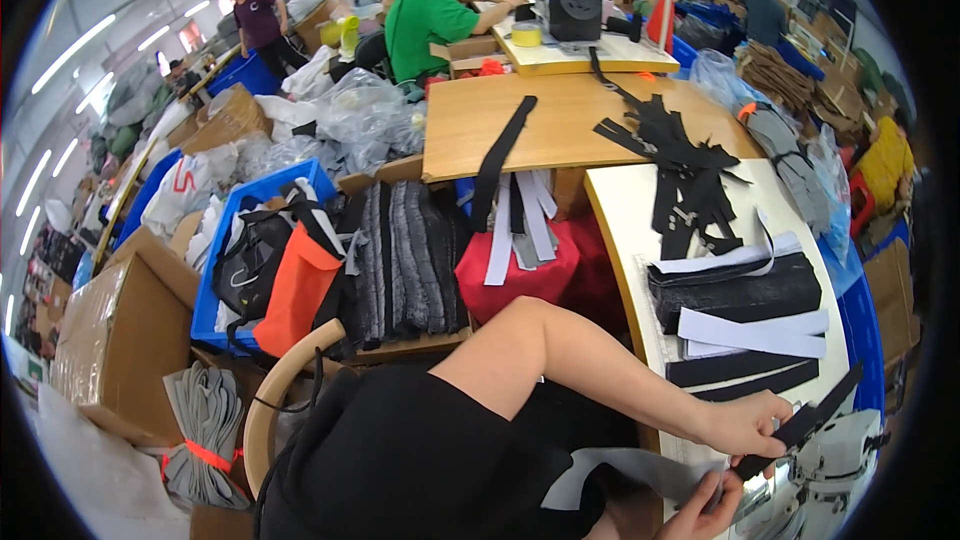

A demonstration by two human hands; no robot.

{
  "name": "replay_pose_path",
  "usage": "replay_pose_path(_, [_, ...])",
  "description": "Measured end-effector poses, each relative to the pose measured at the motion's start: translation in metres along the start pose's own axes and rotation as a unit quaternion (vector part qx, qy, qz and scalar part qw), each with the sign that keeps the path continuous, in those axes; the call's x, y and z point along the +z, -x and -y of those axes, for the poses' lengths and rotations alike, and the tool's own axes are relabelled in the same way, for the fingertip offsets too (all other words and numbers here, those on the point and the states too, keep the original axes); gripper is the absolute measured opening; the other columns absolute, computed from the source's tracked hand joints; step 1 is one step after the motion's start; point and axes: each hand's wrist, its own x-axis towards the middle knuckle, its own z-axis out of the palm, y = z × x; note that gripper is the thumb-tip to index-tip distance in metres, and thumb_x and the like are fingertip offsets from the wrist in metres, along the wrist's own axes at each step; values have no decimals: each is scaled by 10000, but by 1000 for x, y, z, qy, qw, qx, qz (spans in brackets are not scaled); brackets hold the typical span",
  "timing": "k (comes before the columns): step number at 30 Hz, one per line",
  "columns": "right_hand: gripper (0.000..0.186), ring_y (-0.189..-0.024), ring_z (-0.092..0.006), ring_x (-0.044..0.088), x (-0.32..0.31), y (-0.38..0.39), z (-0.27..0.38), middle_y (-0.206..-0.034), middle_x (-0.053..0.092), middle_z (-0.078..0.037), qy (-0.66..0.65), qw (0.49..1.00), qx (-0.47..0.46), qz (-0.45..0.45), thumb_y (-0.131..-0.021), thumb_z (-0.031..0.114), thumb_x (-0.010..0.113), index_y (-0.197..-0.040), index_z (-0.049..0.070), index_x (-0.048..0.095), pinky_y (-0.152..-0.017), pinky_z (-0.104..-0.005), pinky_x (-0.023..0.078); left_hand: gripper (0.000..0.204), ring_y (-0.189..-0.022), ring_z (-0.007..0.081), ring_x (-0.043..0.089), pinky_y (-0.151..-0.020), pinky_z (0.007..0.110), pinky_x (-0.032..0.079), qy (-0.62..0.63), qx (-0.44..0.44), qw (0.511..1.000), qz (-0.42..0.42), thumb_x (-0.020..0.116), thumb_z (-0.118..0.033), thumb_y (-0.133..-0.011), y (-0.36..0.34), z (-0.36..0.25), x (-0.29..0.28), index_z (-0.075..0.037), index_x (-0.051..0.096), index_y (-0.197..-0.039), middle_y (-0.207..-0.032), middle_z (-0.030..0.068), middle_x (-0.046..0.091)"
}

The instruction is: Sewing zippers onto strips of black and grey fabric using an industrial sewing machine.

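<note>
My left hand (745,428) grips a black strap (818,410) beside the white sewing machine (838,460) at lower right. Just below it, my right hand (705,505) pinches a grey strip (625,470) that hangs back across my black clothing, its thumb on the strip near the strap's lower end. A black padded bundle (735,287), white fastener strips (752,332) and long black strips (740,373) lie on the white machine table (625,230) above my hands. A pile of black straps with metal fittings (675,160) sits at its far end.
A wooden chair back (280,390), blue bin (215,295), grey-black bundles (395,265), red bag (550,270) and cardboard box (120,340) surround me. Beyond the wooden board (500,95), a co-worker in green (420,25) works at another machine (570,5). Other people stand farther back.
</note>
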Motion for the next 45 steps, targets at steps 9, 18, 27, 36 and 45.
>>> replay_pose_path(9, [143, -773, -82, 497, -35, 97, -33, -884, 596, 14, 5, 954, 246, 169, -1026, 156, 688, -1020, 20, 645, -674, -236, 411, 281, -591, 135, 665, -474, 277, 552, 29, -86, 995, -48, 704, -140, -965, 1, 10, -14, 13, 530, -1124, -840, 130, 744])
replay_pose_path(18, [150, -825, -73, 498, -57, 52, 1, -860, 585, 7, 161, 974, 110, -115, -1015, 131, 657, -957, 8, 595, -755, -236, 417, 190, -576, 41, 587, -471, 184, 448, -15, -276, 952, 128, 814, -85, -905, 52, -35, 7, -6, 658, -981, -850, 15, 665])
replay_pose_path(27, [129, -846, -108, 603, -72, 44, 10, -892, 695, -39, 63, 985, 67, -147, -979, 102, 712, -1029, -14, 689, -790, -250, 474, 209, -785, 96, 693, -576, 210, 596, 13, -238, 965, 113, 770, 17, -905, 55, 9, 42, 63, 667, -1081, -909, 60, 694])
replay_pose_path(36, [202, -1117, -263, 631, -54, 14, 15, -1204, 677, -131, 212, 966, -33, -144, -986, 97, 667, -1174, 24, 665, -986, -384, 481, 119, -863, 128, 694, -710, 255, 598, -46, -159, 985, -57, 782, -41, -907, 63, 15, 42, -3, 777, -1019, -938, 45, 672])
replay_pose_path(45, [635, -1032, -394, 589, -86, 46, -22, -1211, 556, -231, 514, 670, -416, -337, -883, 306, 860, -1250, -66, 499, -949, -522, 502, 207, -689, 189, 723, -614, 319, 540, -78, 197, 969, -130, 914, -248, -784, 41, -4, 97, -78, 831, -866, -792, 87, 773])
